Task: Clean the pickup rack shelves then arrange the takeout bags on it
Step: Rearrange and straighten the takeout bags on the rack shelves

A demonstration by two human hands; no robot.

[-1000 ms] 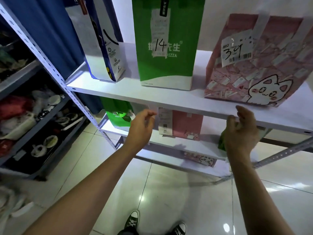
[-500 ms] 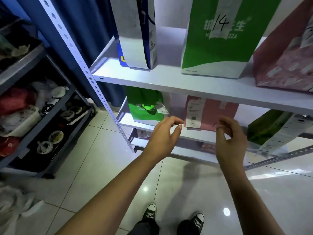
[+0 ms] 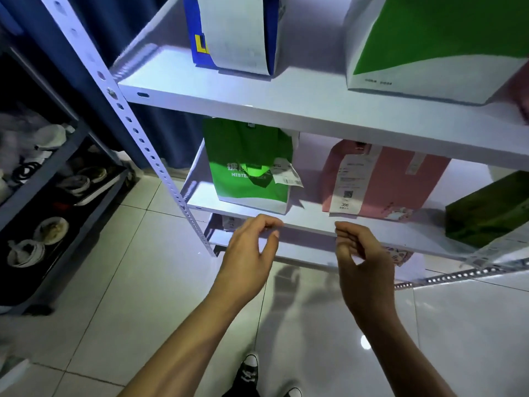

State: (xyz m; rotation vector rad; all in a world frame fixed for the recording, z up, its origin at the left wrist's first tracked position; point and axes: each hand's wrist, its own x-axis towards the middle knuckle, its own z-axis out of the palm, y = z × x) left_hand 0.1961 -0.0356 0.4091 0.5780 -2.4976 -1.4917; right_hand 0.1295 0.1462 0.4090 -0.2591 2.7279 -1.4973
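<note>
The white pickup rack has an upper shelf [image 3: 286, 104] carrying a blue and white bag [image 3: 237, 32] and a green and white bag [image 3: 435, 44]. On the middle shelf [image 3: 312, 219] stand a green pizza bag [image 3: 252, 170], a pink bag [image 3: 380, 179] with a receipt, and a tilted dark green bag [image 3: 492, 207] at the right. My left hand [image 3: 249, 253] and my right hand [image 3: 363, 253] hover in front of the middle shelf's front edge. Both hold nothing, with fingers loosely curled.
A perforated rack post [image 3: 137, 130] slants down at the left. Further left stands a dark shelf unit [image 3: 57, 196] with dishes and clutter. A pink cat-print bag [image 3: 398, 253] peeks from the lowest shelf. Glossy white floor tiles [image 3: 143, 296] lie below, with my shoes [image 3: 249, 371] at the bottom.
Both hands dropped from the upper shelf's edge to the middle shelf's edge and came closer together. The view tilted down and nearer the rack.
</note>
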